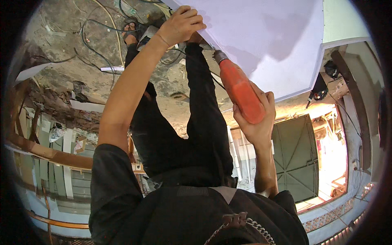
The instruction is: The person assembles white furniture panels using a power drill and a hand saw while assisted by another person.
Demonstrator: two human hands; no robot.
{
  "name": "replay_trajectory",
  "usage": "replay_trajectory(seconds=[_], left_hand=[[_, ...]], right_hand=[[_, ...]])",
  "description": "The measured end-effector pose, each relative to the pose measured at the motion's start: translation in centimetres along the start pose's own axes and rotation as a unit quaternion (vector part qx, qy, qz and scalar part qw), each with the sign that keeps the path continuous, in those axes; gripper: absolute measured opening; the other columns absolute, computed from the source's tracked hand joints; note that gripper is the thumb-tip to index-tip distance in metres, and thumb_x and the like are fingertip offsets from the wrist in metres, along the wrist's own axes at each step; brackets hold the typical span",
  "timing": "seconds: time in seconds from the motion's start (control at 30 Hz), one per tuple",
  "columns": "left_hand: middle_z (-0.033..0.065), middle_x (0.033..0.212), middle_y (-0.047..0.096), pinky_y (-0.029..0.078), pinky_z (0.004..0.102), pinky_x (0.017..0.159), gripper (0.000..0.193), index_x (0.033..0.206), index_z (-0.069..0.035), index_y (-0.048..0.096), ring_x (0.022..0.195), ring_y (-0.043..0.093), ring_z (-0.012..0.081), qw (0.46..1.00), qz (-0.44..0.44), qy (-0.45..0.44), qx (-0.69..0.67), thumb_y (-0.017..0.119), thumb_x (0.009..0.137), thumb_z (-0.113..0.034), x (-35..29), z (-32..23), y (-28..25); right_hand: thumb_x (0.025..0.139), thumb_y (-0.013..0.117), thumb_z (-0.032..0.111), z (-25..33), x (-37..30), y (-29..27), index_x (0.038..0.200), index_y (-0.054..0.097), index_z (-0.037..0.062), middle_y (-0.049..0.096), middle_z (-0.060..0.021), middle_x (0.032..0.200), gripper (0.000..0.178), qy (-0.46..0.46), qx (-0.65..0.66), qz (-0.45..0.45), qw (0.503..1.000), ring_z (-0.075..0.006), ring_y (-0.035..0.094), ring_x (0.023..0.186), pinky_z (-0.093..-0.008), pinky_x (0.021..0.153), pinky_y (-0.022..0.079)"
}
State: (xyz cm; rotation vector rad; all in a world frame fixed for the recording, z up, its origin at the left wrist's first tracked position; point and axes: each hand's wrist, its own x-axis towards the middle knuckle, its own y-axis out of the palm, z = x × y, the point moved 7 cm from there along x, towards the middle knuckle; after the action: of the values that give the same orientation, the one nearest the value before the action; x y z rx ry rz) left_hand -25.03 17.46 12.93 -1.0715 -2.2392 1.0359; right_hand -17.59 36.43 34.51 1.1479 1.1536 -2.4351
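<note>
My right hand (260,126) is wrapped round the rear of a red power drill (239,87). The drill's dark metal chuck (219,56) points up and to the left, at the near edge of a large white panel (269,45). A thin bit seems to reach that edge, but its tip is too small to make out. Farther up the same edge, my left hand (181,26) is closed with curled fingers against the panel's rim. What lies beneath those fingers is hidden.
Cables (87,41) and scraps litter the rough concrete floor (61,18) at the upper left. A dark bundle (319,87) lies beside the panel on the right. Below it stands a green metal door (295,157) by a bright opening. Long boards (53,157) are at the lower left.
</note>
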Motion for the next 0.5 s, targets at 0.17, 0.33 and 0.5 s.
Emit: replay_trajectory(seconds=[0.17,0.33,0.5], left_hand=[[-0.0051,0.098,0.062,0.038,0.0381,0.107,0.03,0.104,-0.017,0.071,0.106,0.055,0.0175,0.999,0.03,-0.012,-0.014,0.068,0.076,-0.006,0.33,-0.23,-0.15],[-0.0053,0.098,0.062,0.038,0.0375,0.107,0.031,0.104,-0.017,0.071,0.106,0.055,0.0169,1.0,0.002,-0.006,-0.012,0.069,0.075,-0.007,-0.13,0.07,0.03],[-0.0053,0.098,0.062,0.038,0.0367,0.106,0.03,0.104,-0.016,0.07,0.104,0.056,0.0163,1.0,0.015,0.002,-0.021,0.069,0.075,-0.008,0.19,-0.03,-0.04]], right_hand=[[0.066,0.081,0.019,-0.01,-0.31,0.32,0.13,0.062,0.0088,0.049,-0.0108,0.092,0.068,0.022,-0.005,0.001,1.0,-0.0254,0.054,0.076,-0.038,0.07,0.05],[0.066,0.081,0.021,0.27,-0.1,0.41,0.13,0.062,0.0078,0.049,-0.0104,0.092,0.068,0.022,-0.013,0.009,1.0,-0.0251,0.054,0.077,-0.0375,0.072,0.049],[0.066,0.082,0.021,0.16,0.02,0.63,0.13,0.063,0.0084,0.049,-0.01,0.091,0.068,0.016,-0.012,0.004,1.0,-0.0247,0.055,0.078,-0.0371,0.072,0.049]])
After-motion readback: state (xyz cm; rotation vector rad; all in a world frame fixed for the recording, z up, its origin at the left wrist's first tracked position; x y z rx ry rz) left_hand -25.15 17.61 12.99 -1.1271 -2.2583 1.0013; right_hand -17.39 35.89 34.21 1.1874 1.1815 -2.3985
